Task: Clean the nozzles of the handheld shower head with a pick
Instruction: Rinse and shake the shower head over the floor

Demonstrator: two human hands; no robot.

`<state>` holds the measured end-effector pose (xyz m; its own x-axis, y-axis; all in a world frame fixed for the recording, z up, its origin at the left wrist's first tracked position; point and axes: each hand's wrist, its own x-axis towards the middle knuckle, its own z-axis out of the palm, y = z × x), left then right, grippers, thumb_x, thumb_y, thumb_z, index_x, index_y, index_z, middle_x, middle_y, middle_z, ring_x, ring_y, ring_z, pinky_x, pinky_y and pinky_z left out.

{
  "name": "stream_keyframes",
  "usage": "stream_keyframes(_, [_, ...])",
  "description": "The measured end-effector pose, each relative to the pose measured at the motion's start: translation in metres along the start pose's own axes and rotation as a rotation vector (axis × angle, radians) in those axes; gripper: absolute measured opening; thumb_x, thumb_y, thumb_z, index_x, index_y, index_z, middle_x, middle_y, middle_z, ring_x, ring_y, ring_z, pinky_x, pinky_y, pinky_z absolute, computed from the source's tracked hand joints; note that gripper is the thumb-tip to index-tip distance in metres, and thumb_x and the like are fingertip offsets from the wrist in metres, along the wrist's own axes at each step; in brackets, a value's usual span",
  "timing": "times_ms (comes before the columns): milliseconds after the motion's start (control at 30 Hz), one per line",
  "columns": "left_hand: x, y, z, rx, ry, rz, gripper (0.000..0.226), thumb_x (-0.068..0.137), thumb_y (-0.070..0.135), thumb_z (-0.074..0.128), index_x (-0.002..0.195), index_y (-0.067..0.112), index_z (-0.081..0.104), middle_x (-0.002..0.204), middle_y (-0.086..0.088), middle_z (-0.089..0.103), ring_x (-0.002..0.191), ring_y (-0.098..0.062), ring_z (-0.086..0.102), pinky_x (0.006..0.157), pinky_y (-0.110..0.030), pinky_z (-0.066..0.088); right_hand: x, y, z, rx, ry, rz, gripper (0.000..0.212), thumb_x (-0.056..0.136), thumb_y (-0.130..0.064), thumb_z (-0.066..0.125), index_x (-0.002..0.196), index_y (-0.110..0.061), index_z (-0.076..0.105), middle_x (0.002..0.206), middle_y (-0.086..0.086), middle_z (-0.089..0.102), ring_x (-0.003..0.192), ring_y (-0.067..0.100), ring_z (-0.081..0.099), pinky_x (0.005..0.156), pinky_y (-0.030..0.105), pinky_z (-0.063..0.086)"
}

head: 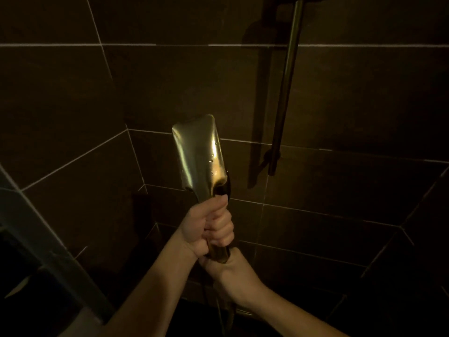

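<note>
Glossy wet metal shower head (198, 154), flat and flared, its handle gripped by left hand (211, 227) above right hand (228, 266).

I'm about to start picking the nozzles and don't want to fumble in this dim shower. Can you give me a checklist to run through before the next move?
1. Grip on the shiny gold-toned metal handheld shower head: ok. The left hand wraps the upper handle.
2. Second support: ok. The right hand grips the handle's lower end.
3. Nozzle face turned toward you: not ok. Only the smooth wet back shows.
4. Pick ready: cannot tell. None is visible, and both hands are occupied.
5. Clear of the dark vertical slide rail: ok. The head is apart from it, to its left.
6. Lighting: not ok. The dark tiled wall and the scene are dim.
</note>
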<state>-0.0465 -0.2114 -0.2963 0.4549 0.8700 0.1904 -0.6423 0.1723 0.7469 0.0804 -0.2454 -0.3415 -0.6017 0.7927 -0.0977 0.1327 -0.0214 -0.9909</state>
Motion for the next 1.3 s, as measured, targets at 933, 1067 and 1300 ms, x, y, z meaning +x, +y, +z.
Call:
stream_keyframes(933, [-0.057,0.004,-0.153,0.359,1.331,0.317,0.008,0.095,0.017,0.069,0.093,0.010,0.065,0.050,-0.003,0.045,0.042,-0.017,0.043,0.046,-0.031,0.039,0.211,0.085,-0.027,-0.447,-0.268,0.358,0.038,0.078,-0.048,0.075,0.108,-0.030,0.059,0.108,-0.001,0.066,0.097,0.016,0.065,0.090,0.041,0.055])
stream_keyframes(1067, [-0.075,-0.004,-0.189,0.389,1.394,0.299,0.011,0.095,0.016,0.068,0.090,0.007,0.064,0.046,-0.003,0.044,0.038,-0.016,0.042,0.043,-0.031,0.039,0.295,0.098,-0.075,-0.628,0.176,0.329,0.035,0.094,-0.033,0.062,0.120,-0.011,0.057,0.111,0.013,0.066,0.091,0.026,0.063,0.075,0.037,0.048])
stream_keyframes(1300, [-0.078,-0.014,-0.224,0.382,1.399,0.233,0.027,0.094,0.010,0.066,0.069,0.006,0.058,0.045,-0.003,0.042,0.037,-0.016,0.040,0.043,-0.030,0.037,0.374,0.103,-0.071,-0.516,0.346,0.372,0.053,0.098,-0.041,0.051,0.135,-0.003,0.044,0.113,0.016,0.062,0.089,0.027,0.062,0.070,0.041,0.051])
